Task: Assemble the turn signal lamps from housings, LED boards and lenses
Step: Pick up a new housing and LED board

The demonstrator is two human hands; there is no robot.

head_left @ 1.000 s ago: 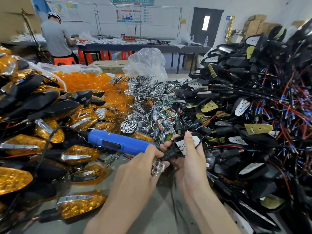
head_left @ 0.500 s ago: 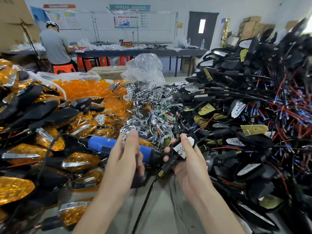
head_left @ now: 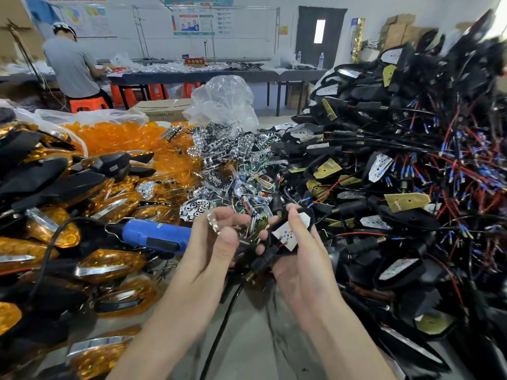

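- worktop (head_left: pixel 247 349): bare grey strip nearest the camera, between the two forearms; a black cable (head_left: pixel 219 333) runs across it up to the hands.
- right hand (head_left: pixel 299 259): curled around a black housing (head_left: pixel 267 256), thumb laid on the white led board (head_left: pixel 288 234) seated in it. board faces up toward the camera; long axis runs from lower left up to the right, stem end low-left.
- left hand (head_left: pixel 216 242): fingertips pinch a small chrome reflector piece (head_left: pixel 212 222), just left of the housing, not touching the board.
- blue electric screwdriver (head_left: pixel 153 235): lies on its side just left of the left hand, long axis left-right.
- left side: heap of finished lamps (head_left: pixel 109 263), amber lenses with chrome strips, black backs.
- right side: tall pile of black housings with boards (head_left: pixel 406 201), red and blue wires tangled through.
- middle: loose chrome reflectors (head_left: pixel 227 160); clear plastic bag (head_left: pixel 222 102) behind them, contents not discernible.
- far left: open bag holding orange lenses (head_left: pixel 115 135).
- background: a person (head_left: pixel 71 67) at a long table.
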